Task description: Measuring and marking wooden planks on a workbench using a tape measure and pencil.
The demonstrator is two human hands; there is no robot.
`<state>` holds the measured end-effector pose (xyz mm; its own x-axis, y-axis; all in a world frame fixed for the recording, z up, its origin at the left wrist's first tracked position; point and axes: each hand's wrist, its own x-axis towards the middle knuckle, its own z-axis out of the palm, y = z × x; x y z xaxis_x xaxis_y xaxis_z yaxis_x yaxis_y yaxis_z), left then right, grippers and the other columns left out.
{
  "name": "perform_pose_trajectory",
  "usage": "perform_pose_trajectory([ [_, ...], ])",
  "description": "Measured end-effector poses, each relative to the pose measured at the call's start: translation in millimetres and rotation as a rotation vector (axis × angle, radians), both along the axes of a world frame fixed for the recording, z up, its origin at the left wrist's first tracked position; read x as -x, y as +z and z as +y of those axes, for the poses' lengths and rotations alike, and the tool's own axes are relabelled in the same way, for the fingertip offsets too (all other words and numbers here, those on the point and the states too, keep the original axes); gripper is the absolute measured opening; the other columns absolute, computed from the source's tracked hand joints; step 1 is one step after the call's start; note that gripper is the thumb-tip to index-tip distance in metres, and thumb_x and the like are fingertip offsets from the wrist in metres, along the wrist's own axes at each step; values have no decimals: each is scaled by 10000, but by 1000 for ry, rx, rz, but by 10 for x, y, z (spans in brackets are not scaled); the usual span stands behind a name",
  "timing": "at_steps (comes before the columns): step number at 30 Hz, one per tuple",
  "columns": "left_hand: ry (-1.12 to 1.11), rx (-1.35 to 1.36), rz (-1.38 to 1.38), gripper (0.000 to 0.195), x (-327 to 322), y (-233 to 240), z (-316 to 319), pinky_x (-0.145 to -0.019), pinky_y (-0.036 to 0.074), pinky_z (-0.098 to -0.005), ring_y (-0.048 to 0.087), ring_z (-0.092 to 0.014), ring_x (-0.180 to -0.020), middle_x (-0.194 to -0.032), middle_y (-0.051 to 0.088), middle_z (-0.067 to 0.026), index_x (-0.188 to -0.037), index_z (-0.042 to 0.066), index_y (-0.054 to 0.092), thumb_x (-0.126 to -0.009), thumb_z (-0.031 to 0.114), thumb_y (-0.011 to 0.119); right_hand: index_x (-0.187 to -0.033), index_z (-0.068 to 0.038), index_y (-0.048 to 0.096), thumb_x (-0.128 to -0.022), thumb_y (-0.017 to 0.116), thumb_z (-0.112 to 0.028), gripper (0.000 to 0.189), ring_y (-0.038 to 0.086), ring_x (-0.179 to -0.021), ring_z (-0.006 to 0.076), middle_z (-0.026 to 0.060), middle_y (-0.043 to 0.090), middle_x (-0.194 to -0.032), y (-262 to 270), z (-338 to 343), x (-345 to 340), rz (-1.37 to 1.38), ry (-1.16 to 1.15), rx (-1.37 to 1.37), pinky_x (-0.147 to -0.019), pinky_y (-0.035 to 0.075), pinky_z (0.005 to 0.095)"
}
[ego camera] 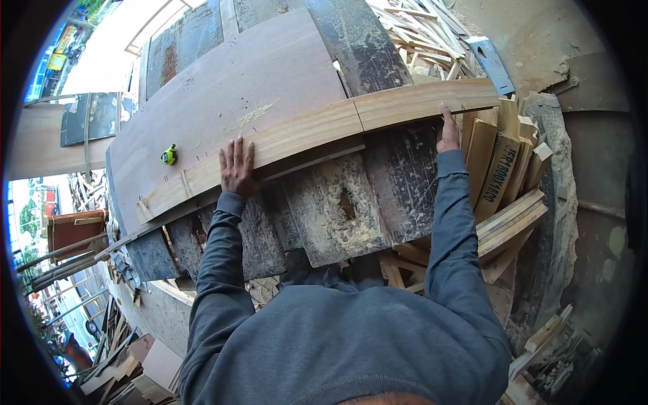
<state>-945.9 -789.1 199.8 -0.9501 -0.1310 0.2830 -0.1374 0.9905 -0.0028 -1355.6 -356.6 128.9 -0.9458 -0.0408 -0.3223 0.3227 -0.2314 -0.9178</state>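
Note:
A long pale wooden board (304,132) lies across the near edge of a thin plywood sheet (202,101). A thin dark line crosses the board right of its middle; I cannot tell whether it is a mark or a joint. My left hand (237,169) rests flat on the board, fingers spread, its palm at the near edge. Farther right, my right hand (448,132) holds the near edge, with one digit on top and the other fingers hidden. A green tape measure (169,155) sits on the plywood, left of my left hand. Short marks dot the sheet beside the board.
The worn bench planks (334,207) carry sawdust and have gaps. Upright timber offcuts (498,167) crowd the right side, below a blue handsaw (490,63). Thin wood strips (430,30) are heaped behind. More scrap wood (152,369) lies on the floor at lower left.

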Motion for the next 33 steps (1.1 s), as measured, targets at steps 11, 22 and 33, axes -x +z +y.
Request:
perform_pose_trajectory([
  [11,0,57,11,1243,221,-29,-265,-1166,192,-708,332,-488,-1462,-1571,377,-270,-1530,75,416,-559,725,840,-1280,-174,612,-839,806,-396,531,600,-1132,267,109,634,-1230,242,-209,429,-285,-42,363,-889,564,470],
  [22,33,47,-32,1236,440,-4,-499,-1177,175,-699,310,-471,-1478,-1586,358,-264,-1541,76,405,-587,745,815,-1337,-182,566,-839,783,-435,599,593,-1122,281,82,600,-1248,311,-538,418,-254,-172,316,-904,556,485],
  [33,91,38,-87,1265,624,46,-615,-1188,177,-683,281,-429,-1500,-1609,313,-244,-1573,116,321,-602,778,786,-1365,-186,520,-861,725,-531,643,589,-1166,318,122,597,-1287,547,520,-933,-388,-453,442,-936,539,531],
])
